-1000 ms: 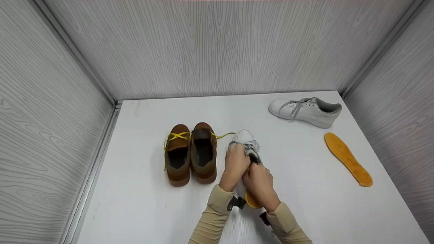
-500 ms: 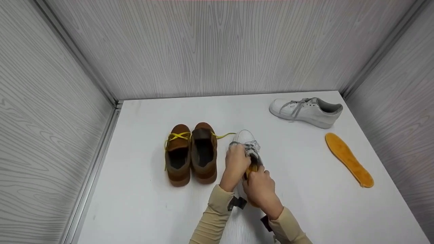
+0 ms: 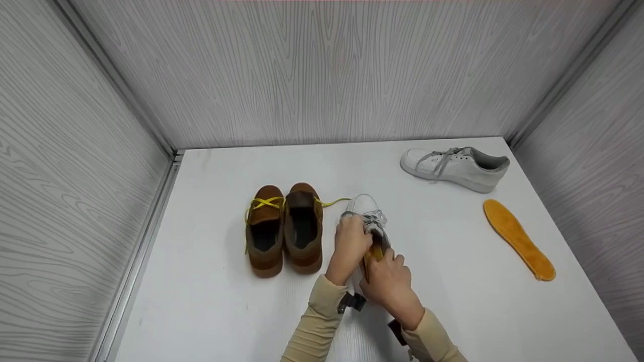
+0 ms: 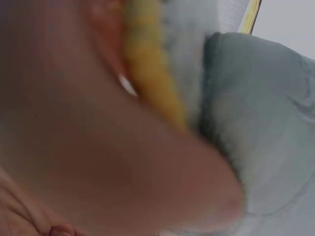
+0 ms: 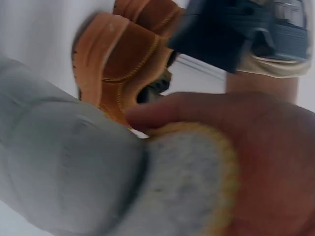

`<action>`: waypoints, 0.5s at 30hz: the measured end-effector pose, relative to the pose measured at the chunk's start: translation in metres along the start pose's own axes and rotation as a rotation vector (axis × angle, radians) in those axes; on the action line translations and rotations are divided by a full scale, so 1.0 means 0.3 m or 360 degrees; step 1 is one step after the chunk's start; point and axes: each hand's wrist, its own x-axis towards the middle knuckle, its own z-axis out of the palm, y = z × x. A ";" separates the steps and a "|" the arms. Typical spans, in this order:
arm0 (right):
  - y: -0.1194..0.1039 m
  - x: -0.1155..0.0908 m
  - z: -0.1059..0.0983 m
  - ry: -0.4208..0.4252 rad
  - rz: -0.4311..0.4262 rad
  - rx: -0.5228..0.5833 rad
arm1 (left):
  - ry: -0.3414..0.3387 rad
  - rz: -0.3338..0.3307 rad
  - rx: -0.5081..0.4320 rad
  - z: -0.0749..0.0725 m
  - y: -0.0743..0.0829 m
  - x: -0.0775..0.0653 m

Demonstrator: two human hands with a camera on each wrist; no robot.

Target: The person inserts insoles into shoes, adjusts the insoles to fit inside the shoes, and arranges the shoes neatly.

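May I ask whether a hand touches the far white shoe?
No, the left hand and right hand are at the nearer white shoe.

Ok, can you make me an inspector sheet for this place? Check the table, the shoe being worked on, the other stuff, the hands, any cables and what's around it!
Surface: white table, a few faint specks.
Job's things: near white sneaker, toe pointing away; orange-edged insole partly inside it.
Clutter: two yellow-laced brown shoes side by side on the left; another white sneaker far right; loose orange insole near the right edge.
Hands: left hand holds the near sneaker by its opening; right hand grips the insole's heel end.
Cables: nothing seen.
Surroundings: pale wood-grain panels on three sides.
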 end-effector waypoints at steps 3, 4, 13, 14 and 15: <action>0.002 -0.007 -0.022 -0.0077 0.0021 0.0001 | 0.0002 -0.0011 0.0010 -0.002 0.000 0.003; 0.005 -0.005 -0.023 -0.0102 0.0033 0.0007 | 0.0000 -0.0015 0.0007 -0.003 0.001 0.004; 0.024 0.036 0.034 -0.0131 0.0123 0.0126 | -0.0030 -0.0043 -0.0006 -0.006 0.002 0.002; 0.023 0.041 0.041 -0.0120 0.0125 0.0121 | -0.0028 -0.0042 -0.0008 -0.006 0.002 0.002; 0.022 0.048 0.049 -0.0108 0.0131 0.0117 | -0.0026 -0.0040 -0.0009 -0.006 0.001 0.002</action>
